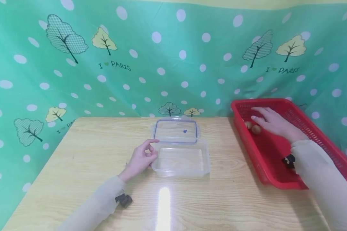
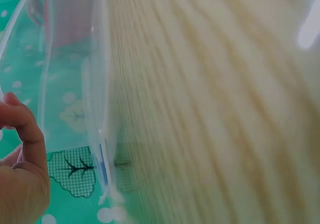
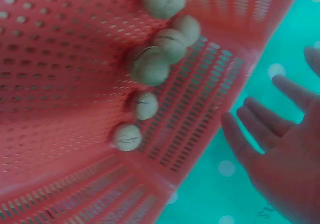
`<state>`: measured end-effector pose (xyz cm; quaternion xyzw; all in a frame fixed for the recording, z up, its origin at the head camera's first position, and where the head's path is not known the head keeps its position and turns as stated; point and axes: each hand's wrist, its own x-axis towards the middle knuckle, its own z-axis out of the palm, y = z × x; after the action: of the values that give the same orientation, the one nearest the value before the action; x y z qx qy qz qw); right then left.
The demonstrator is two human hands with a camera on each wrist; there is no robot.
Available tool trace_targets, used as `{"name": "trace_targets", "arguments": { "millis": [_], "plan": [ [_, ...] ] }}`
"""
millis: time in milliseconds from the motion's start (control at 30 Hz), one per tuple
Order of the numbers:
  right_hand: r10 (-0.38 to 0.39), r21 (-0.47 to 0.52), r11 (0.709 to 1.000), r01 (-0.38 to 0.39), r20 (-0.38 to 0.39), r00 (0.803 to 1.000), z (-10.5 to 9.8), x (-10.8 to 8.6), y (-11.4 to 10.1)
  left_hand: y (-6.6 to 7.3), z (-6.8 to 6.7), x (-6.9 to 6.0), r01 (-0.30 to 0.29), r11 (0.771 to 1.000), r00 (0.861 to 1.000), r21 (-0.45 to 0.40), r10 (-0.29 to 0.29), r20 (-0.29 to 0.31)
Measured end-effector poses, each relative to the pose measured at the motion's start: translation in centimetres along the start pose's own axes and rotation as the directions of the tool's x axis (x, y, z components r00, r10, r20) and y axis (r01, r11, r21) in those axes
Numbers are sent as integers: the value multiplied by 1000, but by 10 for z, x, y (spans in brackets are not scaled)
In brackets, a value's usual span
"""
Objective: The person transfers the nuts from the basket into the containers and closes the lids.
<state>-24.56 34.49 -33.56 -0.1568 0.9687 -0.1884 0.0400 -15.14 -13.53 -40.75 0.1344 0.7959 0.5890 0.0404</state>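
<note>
A clear plastic food container (image 1: 180, 175) sits uncovered on the table. My left hand (image 1: 140, 158) is at its left side, fingers bent and holding the rim; in the left wrist view the bent fingers (image 2: 31, 144) meet the container's edge (image 2: 45, 83). Over the far part of a red plastic basket (image 1: 266, 178) hovers my right hand (image 1: 273, 123), its fingers spread and grasping nothing. Several walnuts (image 3: 171, 44) lie in the basket along one side, apart from the hand; the forearm hides part of the basket in the head view.
Behind the container lies its clear lid (image 1: 173, 130) with a blue seal. The wooden table (image 1: 84, 154) ends at a green patterned cloth (image 1: 162, 64) hanging along the back. The basket's raised walls surround the walnuts at the right.
</note>
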Motion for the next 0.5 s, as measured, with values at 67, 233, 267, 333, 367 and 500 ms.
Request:
{"name": "trace_targets", "arguments": {
  "millis": [67, 233, 267, 333, 367, 500],
  "plan": [
    [-5, 13, 1000, 5, 0, 1000, 2, 0, 6, 3, 1, 0, -3, 1000, 1000, 2, 3, 0],
    [-4, 31, 1000, 4, 3, 1000, 6, 0, 19, 7, 2, 1, 3, 1000, 1000, 3, -3, -1],
    [-5, 35, 999, 4, 4, 1000, 7, 1, 21, 8, 3, 1, 5, 1000, 1000, 4, -5, -2],
    [-8, 51, 999, 7, 6, 1000, 9, 1, 26, 8, 3, 2, 7, 1000, 1000, 5, -7, -4],
    [-15, 62, 998, 15, 5, 1000, 10, 2, 29, 9, 4, 2, 8, 1000, 1000, 5, -8, -4],
    [-8, 116, 993, 7, 11, 1000, 12, -1, 40, 10, 5, 3, 6, 1000, 1000, 17, -6, -9]
  ]
}}
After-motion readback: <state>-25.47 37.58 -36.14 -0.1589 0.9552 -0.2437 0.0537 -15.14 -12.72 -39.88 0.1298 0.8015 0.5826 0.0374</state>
